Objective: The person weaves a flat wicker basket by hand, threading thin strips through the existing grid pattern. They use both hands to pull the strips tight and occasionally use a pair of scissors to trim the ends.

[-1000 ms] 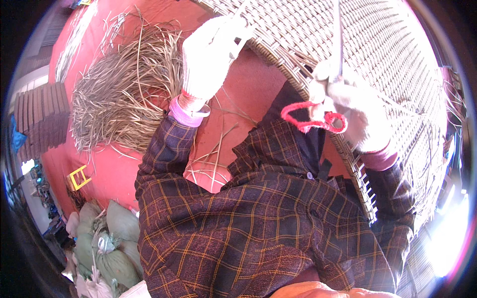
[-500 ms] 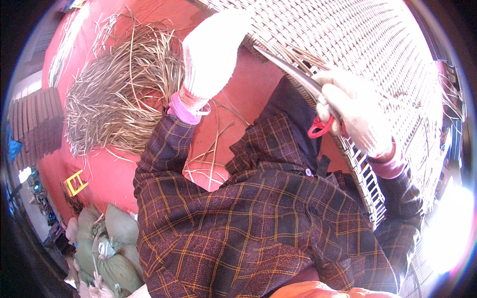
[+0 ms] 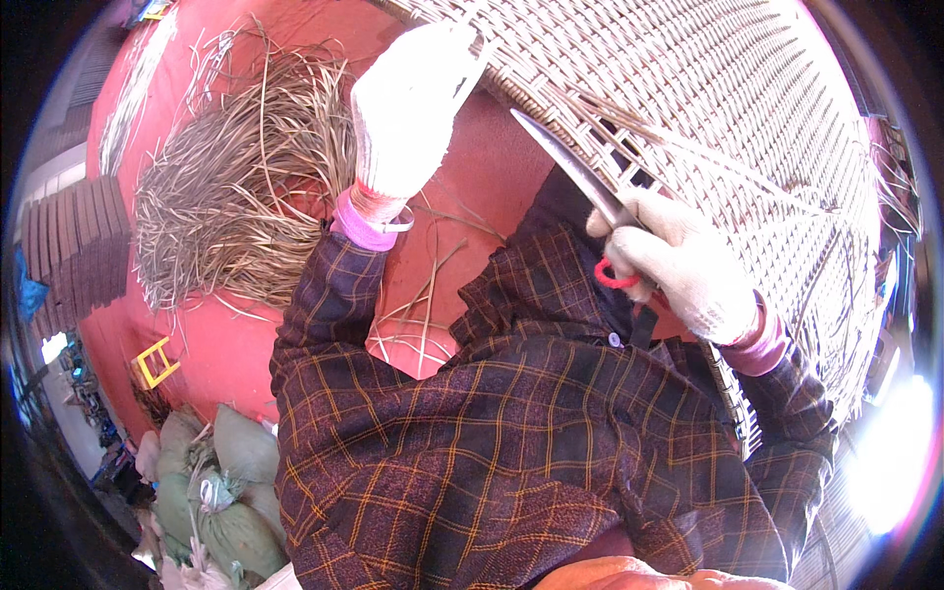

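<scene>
A large light-brown woven wicker piece leans across the upper right, its rim slanting past both hands. My left hand, in a white glove bleached by glare, is at the rim's upper end. Its thumb and fingers come together there; what they pinch is lost in the brightness. My right hand, in a cream glove, is closed around scissors with a red handle loop. Their long blades are together and point up and left, beside the rim. Loose strands stick out from the weave above them.
A big heap of loose brown strands lies on the red surface at left, with a few single strands nearer me. A small yellow frame and stuffed green sacks are at lower left.
My right hand has drawn back slightly left and down with the scissors, away from the weave. My left hand has shifted a little left, and its fingertips show more clearly.
</scene>
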{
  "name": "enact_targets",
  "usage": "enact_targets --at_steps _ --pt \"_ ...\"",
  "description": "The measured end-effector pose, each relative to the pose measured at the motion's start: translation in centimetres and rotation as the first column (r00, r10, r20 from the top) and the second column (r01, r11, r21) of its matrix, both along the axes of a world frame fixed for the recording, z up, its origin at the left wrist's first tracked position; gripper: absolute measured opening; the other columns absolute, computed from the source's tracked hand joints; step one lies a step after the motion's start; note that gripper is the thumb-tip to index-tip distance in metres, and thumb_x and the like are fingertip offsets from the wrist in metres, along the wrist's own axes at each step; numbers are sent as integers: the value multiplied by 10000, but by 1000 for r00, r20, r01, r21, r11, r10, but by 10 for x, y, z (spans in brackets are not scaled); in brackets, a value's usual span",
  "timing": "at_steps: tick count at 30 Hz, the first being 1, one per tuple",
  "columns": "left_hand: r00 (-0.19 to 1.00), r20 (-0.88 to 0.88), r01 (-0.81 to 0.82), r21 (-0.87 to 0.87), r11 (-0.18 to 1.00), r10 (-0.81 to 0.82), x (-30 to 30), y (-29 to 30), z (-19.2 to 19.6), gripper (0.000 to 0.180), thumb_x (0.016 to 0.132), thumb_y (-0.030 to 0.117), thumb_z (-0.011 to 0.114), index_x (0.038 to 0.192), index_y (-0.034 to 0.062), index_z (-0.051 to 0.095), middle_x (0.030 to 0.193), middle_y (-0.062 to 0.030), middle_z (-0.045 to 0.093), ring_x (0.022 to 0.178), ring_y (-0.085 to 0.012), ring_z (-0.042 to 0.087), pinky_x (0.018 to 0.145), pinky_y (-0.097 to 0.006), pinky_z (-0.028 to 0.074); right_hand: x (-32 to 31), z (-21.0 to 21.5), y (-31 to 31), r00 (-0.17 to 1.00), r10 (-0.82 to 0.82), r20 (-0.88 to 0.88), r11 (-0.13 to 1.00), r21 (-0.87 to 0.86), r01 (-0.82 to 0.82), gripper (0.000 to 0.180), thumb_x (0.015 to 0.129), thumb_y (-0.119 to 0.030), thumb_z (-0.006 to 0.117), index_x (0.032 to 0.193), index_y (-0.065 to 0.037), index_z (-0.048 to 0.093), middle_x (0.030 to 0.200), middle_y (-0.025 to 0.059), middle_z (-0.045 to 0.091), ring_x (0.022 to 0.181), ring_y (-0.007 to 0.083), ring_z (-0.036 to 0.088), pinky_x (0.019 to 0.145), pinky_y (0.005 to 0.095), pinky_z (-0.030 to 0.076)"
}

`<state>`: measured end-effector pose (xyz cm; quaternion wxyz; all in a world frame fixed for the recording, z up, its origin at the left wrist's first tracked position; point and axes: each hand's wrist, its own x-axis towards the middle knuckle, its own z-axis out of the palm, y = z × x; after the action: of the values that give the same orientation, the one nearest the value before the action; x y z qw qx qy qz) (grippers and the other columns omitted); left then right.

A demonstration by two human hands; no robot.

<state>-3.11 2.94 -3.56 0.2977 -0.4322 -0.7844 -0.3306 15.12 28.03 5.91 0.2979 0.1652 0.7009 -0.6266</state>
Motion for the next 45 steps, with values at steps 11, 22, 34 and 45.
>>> enact_targets --at_steps 11,22,34,45 --pt "949 246 227 -99 969 -198 0 3 22 234 900 90 812 1127 43 785 1014 -88 754 844 -204 741 730 -309 607 2 -29 -22 741 66 -669 843 434 317 163 977 -40 701 1137 -36 733 944 55 702 829 206 646 779 342 532" --pt "908 236 412 -344 844 -348 -26 14 25 376 871 71 812 1236 43 728 1179 -148 729 1102 -341 719 962 -397 607 -42 -73 -41 451 552 -701 464 708 533 220 835 -102 710 1049 -106 661 925 82 601 861 305 661 751 434 532" --pt "936 179 345 -284 894 -304 -29 19 20 373 877 114 820 1235 56 736 1192 -130 730 1135 -307 714 988 -385 591 -38 -77 -36 472 533 -702 449 708 546 293 822 -72 705 1112 -95 668 956 101 631 904 319 666 771 437 548" --pt "459 882 -209 -3 978 101 -116 -32 -23 274 989 173 703 1190 1 773 978 -135 767 808 -181 771 668 -358 570 -12 -71 -19 503 651 -569 322 806 497 378 929 -147 617 1294 -50 636 1067 90 634 939 293 638 824 430 549"
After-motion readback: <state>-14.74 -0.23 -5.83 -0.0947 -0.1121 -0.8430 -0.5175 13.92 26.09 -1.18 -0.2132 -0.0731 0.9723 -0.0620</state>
